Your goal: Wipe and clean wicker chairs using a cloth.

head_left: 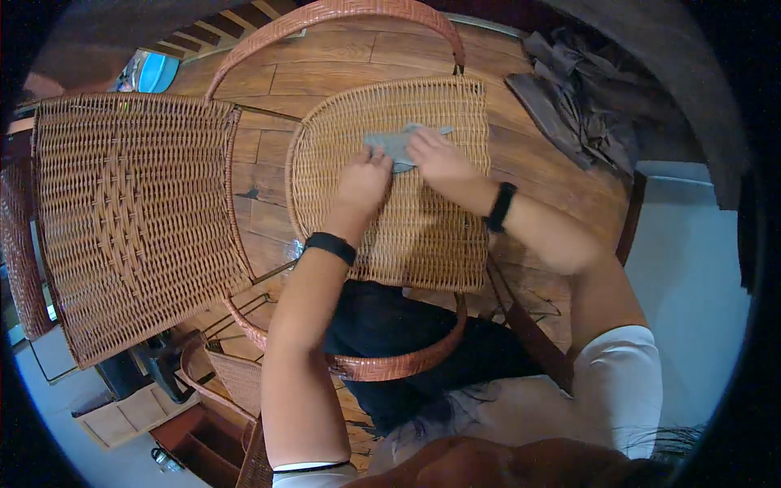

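Note:
A grey-green cloth (396, 150) lies bunched on the woven wicker seat (431, 252) of a chair. My left hand (365, 175) grips the cloth's left side, fingers curled on it. On the cloth's right side, my right hand (439, 160) pinches it, and a small corner sticks out beyond the fingers. Both hands are close together over the upper middle of the seat. The chair's wicker backrest (138, 220) is to the left, with a braided reddish-brown armrest (350, 12) at the far side and another armrest (399, 364) on the near side.
Dark crumpled fabric (582, 98) lies on the wooden floor (325, 61) at the far right. A blue basin (158, 73) is at the far left. A smaller wicker chair (236, 374) stands at the lower left, near a wooden drawer unit (130, 416). A pale wall (683, 276) rises at the right.

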Tool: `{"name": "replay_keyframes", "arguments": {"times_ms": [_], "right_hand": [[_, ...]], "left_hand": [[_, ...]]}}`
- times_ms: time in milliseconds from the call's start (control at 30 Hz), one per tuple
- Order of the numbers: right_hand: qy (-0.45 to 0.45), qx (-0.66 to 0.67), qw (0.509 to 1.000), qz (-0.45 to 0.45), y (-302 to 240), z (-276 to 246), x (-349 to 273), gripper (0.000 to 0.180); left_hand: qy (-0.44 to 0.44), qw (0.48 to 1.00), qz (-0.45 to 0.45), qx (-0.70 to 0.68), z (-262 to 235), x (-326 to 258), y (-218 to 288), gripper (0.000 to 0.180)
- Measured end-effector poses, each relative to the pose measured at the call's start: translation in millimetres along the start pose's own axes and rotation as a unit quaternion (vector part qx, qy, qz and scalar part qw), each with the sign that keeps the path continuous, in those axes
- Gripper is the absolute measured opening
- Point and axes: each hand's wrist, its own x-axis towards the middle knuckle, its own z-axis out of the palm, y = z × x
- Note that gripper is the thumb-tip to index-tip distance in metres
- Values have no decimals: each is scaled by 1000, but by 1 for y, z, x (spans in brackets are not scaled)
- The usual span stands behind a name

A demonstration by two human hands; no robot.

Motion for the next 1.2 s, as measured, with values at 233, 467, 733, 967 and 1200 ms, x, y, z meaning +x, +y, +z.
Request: {"name": "replay_keyframes", "arguments": {"times_ms": [233,467,733,967,1200], "right_hand": [[21,8,997,71,19,-25,-68,34],[54,35,992,106,2,-15,-45,42],[74,28,995,59,27,19,28,40],[-17,27,999,15,20,1,-12,23],[65,10,998,5,-9,0,-77,26]], "left_hand": [[146,983,104,-48,5,16,54,27],[148,987,66,-14,4,18,41,22],[115,991,-62,40,5,37,-3,23],[35,998,44,0,-2,14,10,31],[77,989,123,-15,-1,-20,54,31]]}}
